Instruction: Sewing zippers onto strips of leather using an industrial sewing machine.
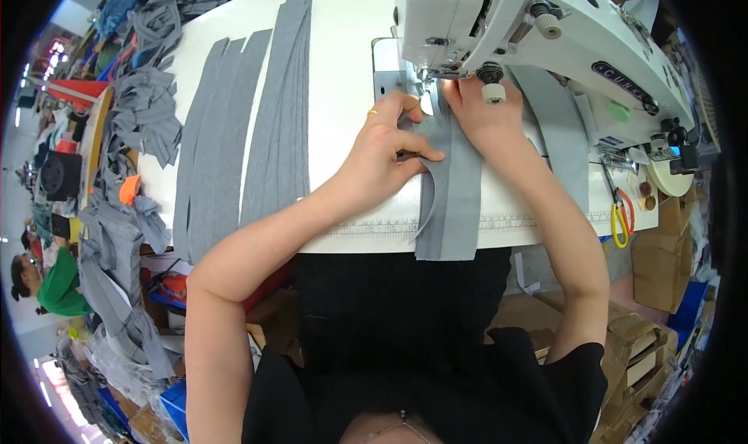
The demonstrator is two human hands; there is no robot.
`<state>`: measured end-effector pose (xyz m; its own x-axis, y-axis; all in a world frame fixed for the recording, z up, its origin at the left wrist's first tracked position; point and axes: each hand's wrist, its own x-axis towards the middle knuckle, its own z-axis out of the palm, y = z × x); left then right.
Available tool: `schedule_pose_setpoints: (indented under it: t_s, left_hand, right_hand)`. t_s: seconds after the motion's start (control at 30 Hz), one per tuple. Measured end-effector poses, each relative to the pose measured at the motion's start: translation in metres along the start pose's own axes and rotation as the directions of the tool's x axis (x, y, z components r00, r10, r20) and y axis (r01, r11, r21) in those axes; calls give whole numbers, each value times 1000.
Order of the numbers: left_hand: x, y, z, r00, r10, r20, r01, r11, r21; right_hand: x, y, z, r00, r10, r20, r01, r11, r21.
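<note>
In the head view, the grey strip (462, 210) lies lengthwise on the white table (343, 62), its far end at the presser foot (427, 100) of the sewing machine (538, 51) and its near end just over the table's front edge. The left hand (383, 139) is partly closed, thumb and a finger pinching a lifted edge of the cloth, while another finger bends close beside the foot. The right hand (489, 118) lies on the strip's far right side, fingers reaching under the machine arm; a knob hides part of it, so I cannot tell whether it grips or only presses.

The likeliest trouble, I judge, is layers creeping apart: the edge curls up below the left pinch, and an uneven pull there could feed it in crooked or folded. If the two hands draw in different directions, the strip could skew or pucker at the foot. Fingers so near the needle area risk being caught should the machine run before they clear. The overhanging end might also drag or snag on the table edge, and the right forearm could nudge the loose grey panel (559, 136) beside it
</note>
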<state>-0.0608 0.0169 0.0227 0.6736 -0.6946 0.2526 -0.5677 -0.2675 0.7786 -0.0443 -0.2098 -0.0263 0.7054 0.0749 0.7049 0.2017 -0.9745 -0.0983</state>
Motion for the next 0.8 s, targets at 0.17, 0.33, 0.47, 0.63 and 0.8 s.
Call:
schedule_pose_setpoints:
  t_s: [0.17,0.33,0.47,0.63,0.8]
  left_hand:
    - [-2,-5,6,994,81,-68,-81,997,6]
    - [-1,-10,3,991,101,-88,-96,994,55]
    - [-4,-13,2,993,97,-63,-94,994,56]
    - [1,-19,10,958,253,-138,-232,961,148]
    - [0,-15,8,948,272,-164,-253,959,129]
  right_hand:
    - [-6,3,7,903,364,227,-358,931,-70]
    - [-14,-41,-108,962,-64,267,55,998,41]
    - [-55,-69,-163,898,-225,378,0,860,511]
    - [-92,-88,-161,875,-348,337,211,899,383]
    - [-100,-85,-151,908,-358,216,289,911,293]
